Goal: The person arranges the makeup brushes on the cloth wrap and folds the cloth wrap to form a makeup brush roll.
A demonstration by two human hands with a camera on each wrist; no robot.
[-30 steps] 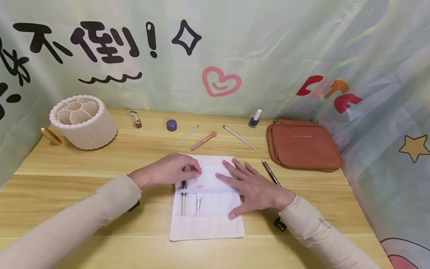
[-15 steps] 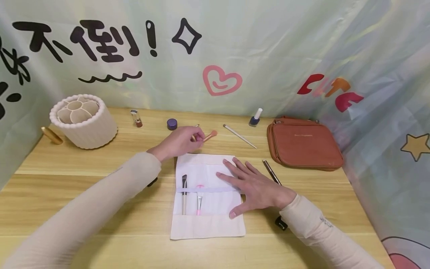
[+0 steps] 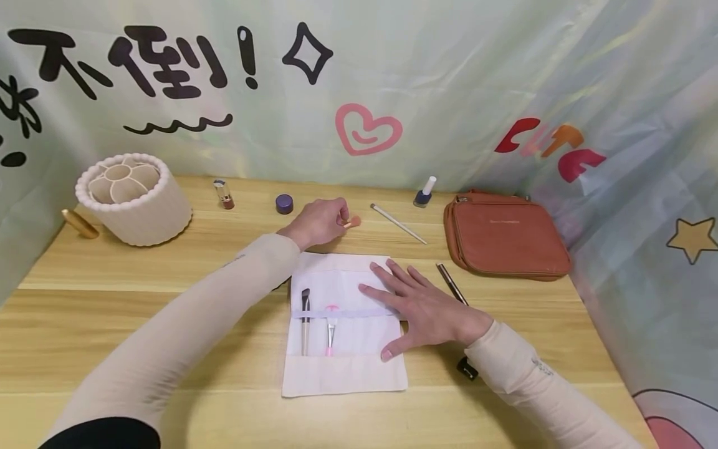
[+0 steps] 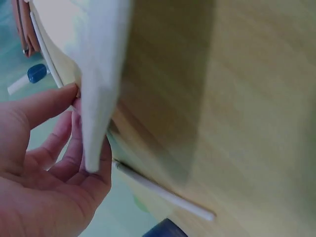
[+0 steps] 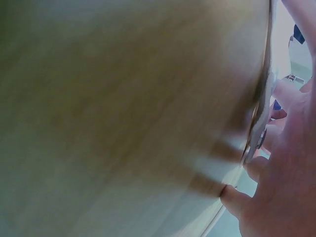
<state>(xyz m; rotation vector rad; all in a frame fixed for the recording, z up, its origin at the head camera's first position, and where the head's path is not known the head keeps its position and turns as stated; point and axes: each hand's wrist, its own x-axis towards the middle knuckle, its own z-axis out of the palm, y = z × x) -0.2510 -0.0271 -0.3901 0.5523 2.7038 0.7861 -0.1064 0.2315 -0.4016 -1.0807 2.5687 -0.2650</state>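
roll [image 3: 359, 349]: white
brush [image 3: 352, 221]: pink
pouch [image 3: 505, 237]: rust brown
holder [image 3: 134, 206]: cream, ribbed
table [image 3: 112, 299]: light wood grain

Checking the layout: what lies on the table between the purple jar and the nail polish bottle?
In the head view, the left hand on a pink brush, then a white brush.

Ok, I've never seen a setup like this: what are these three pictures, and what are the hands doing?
No machine here: a person wears three cameras. The wide picture is from the head; the two blurry close-ups are from the wrists. On the table lies a white pouch with two brushes tucked in. The right hand presses flat on it. The left hand reaches behind it and pinches a pink brush. Around: a cup holder, nail polish, a brown bag.
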